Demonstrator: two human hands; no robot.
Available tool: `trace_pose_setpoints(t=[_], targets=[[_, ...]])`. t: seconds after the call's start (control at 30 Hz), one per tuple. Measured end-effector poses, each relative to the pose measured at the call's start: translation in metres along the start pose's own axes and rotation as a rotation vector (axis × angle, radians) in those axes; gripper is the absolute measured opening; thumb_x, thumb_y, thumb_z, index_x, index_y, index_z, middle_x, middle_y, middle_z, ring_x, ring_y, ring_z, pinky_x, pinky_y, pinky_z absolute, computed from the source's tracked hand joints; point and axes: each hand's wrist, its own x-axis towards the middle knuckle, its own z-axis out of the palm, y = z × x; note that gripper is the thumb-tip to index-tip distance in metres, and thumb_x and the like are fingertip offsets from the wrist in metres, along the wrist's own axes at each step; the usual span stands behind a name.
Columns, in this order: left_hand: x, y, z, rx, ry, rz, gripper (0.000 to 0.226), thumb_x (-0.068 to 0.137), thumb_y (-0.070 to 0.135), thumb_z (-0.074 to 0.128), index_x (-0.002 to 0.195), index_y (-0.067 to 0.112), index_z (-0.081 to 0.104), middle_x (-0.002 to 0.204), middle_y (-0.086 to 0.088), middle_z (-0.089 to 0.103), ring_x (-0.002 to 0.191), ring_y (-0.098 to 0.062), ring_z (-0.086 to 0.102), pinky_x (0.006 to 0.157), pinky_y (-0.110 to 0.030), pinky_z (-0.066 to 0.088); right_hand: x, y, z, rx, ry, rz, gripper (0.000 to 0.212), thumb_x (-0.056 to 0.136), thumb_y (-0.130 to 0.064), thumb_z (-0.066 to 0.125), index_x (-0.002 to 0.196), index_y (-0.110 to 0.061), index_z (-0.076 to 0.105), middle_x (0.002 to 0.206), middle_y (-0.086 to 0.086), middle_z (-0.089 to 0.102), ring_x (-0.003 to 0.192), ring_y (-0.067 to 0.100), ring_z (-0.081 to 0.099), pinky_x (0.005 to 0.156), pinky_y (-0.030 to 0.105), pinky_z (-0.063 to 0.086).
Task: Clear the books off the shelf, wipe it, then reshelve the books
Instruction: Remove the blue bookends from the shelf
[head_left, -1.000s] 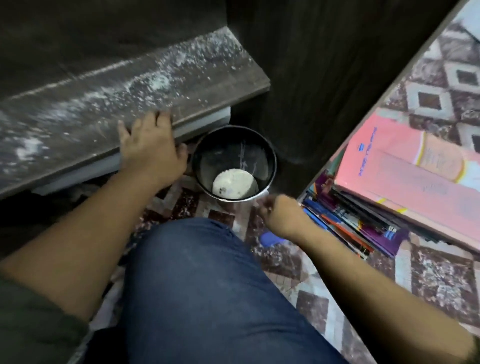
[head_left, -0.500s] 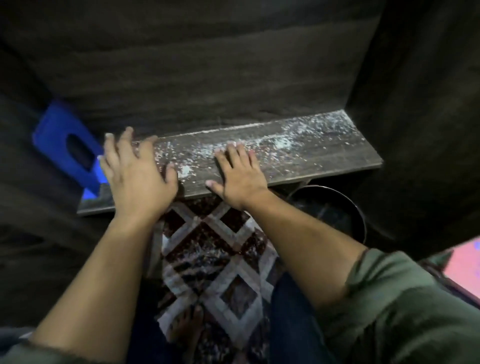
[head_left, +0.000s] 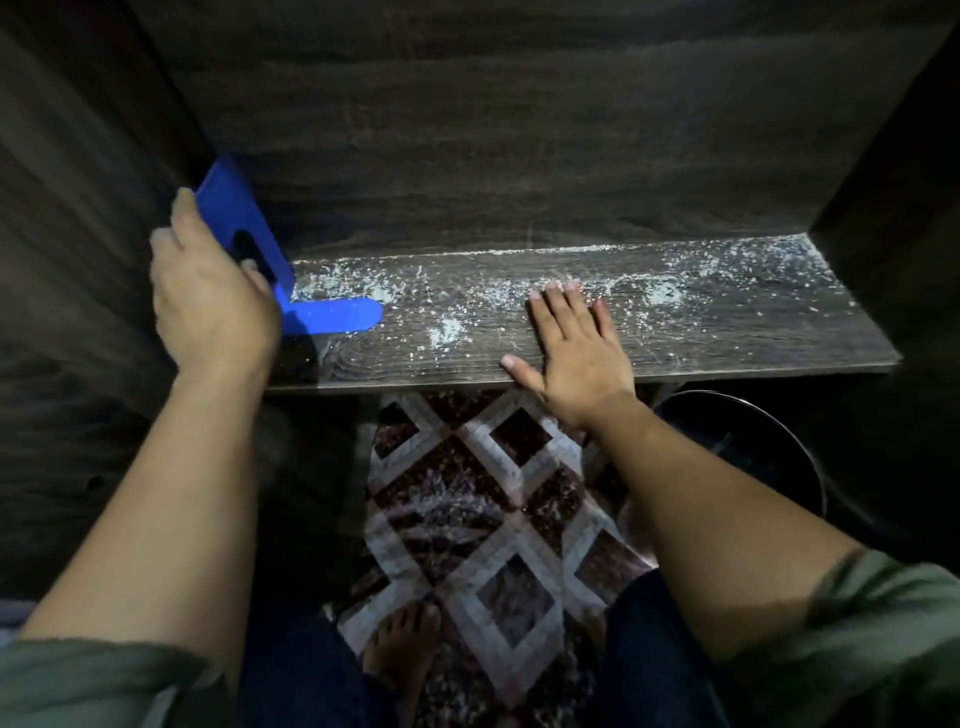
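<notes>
Shelf (head_left: 727, 332) holds no books, and none are in view. Its long axis runs 9 to 3 o'clock, with white dust (head_left: 447, 327) scattered along it. My left hand (head_left: 208, 301) grasps the upright plate of the blue bookend (head_left: 332, 317) at the 9 o'clock end; the bookend's foot lies flat, pointing to 3. My right hand (head_left: 576, 343) is released, palm down mid-shelf at the front edge, fingers toward 12, so it's the nearer hand to the dust. Bin (head_left: 753, 447) sits below the 3 o'clock end. My read: wipe stage. Lift the bookend off, then sweep toward 3 into the bin.
</notes>
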Motion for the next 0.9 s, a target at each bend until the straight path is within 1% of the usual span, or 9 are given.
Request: trace_pose_setpoints(t=[0.2,0.3,0.4,0.5,0.57,0.63,0.73,0.8,0.9], targets=[[-0.001,-0.003,-0.001,-0.182,0.154,0.047,0.038,0.09,0.016,0.048,0.127,0.018,0.054,0.122,-0.008,0.061,0.11,-0.03,0.056,0.097,-0.038,0.041,-0.001,0.001,-0.001,0.033,0.011,-0.017,0.085,0.089,-0.074,0.008,0.155,-0.02,-0.003,0.162,0.004,-0.006,0.147,0.019,-0.017,0.119,0.042,-0.011],[-0.008,0.019,-0.003,-0.291,0.152,0.211,0.036,0.088,0.016,0.048,0.122,0.019,0.06,0.118,-0.002,0.065,0.106,-0.023,0.06,0.095,-0.029,0.042,-0.001,0.002,-0.005,0.143,0.057,-0.014,0.08,0.092,-0.07,0.021,0.155,-0.022,0.005,0.162,0.005,-0.001,0.148,0.021,-0.012,0.119,0.04,-0.009],[-0.018,0.051,-0.003,-0.412,0.092,0.385,0.033,0.088,0.012,0.052,0.119,0.017,0.062,0.113,0.001,0.067,0.099,-0.019,0.062,0.091,-0.026,0.045,0.004,0.002,-0.025,0.388,0.236,0.056,0.074,0.095,-0.055,0.043,0.154,-0.021,0.014,0.162,0.006,0.009,0.149,0.022,0.003,0.12,0.039,0.003],[-0.033,0.081,0.008,-0.62,-0.042,0.448,0.025,0.087,0.012,0.057,0.11,0.021,0.063,0.103,0.013,0.065,0.087,-0.016,0.064,0.083,-0.037,0.053,0.006,0.002,-0.054,0.706,0.431,0.04,0.072,0.092,-0.032,0.061,0.151,-0.011,0.026,0.154,0.013,0.028,0.143,0.023,0.023,0.118,0.033,0.019],[-0.047,0.101,0.016,-0.752,-0.138,0.445,0.025,0.088,0.013,0.06,0.108,0.027,0.061,0.1,0.019,0.063,0.087,-0.012,0.065,0.079,-0.04,0.054,0.004,0.006,-0.066,0.832,0.498,0.011,0.063,0.088,-0.026,0.066,0.142,-0.007,0.039,0.139,0.011,0.047,0.129,0.021,0.043,0.11,0.033,0.034],[-0.061,0.116,0.022,-0.797,-0.178,0.46,0.028,0.089,0.013,0.06,0.115,0.023,0.059,0.106,0.016,0.062,0.089,-0.013,0.065,0.078,-0.039,0.054,-0.004,0.018,-0.075,0.905,0.525,0.07,0.04,0.085,-0.029,0.068,0.118,-0.012,0.053,0.105,0.001,0.064,0.093,0.014,0.058,0.085,0.035,0.049],[-0.082,0.127,0.04,-0.583,-0.277,0.52,0.06,0.092,0.021,0.059,0.146,0.009,0.035,0.144,-0.007,0.045,0.129,-0.023,0.046,0.109,-0.038,0.038,-0.024,0.047,-0.085,0.838,0.541,0.141,0.019,0.087,-0.026,0.067,0.093,-0.012,0.055,0.07,-0.01,0.052,0.062,0.007,0.044,0.063,0.028,0.041],[-0.1,0.128,0.055,-0.284,-0.449,0.54,0.077,0.096,0.034,0.052,0.155,0.011,0.008,0.161,-0.008,0.013,0.148,-0.023,0.011,0.12,-0.043,0.014,-0.045,0.067,-0.091,0.775,0.624,0.183,0.016,0.089,-0.021,0.063,0.088,-0.008,0.054,0.068,-0.003,0.049,0.063,0.012,0.042,0.064,0.034,0.04],[-0.131,0.129,0.077,0.025,-0.632,0.665,0.076,0.098,0.046,0.041,0.156,0.017,0.0,0.163,-0.003,-0.01,0.149,-0.023,-0.013,0.119,-0.051,-0.001,-0.083,0.093,-0.096,0.687,0.747,0.259,0.013,0.091,-0.017,0.059,0.095,-0.004,0.059,0.08,0.009,0.058,0.072,0.018,0.049,0.069,0.033,0.04]])
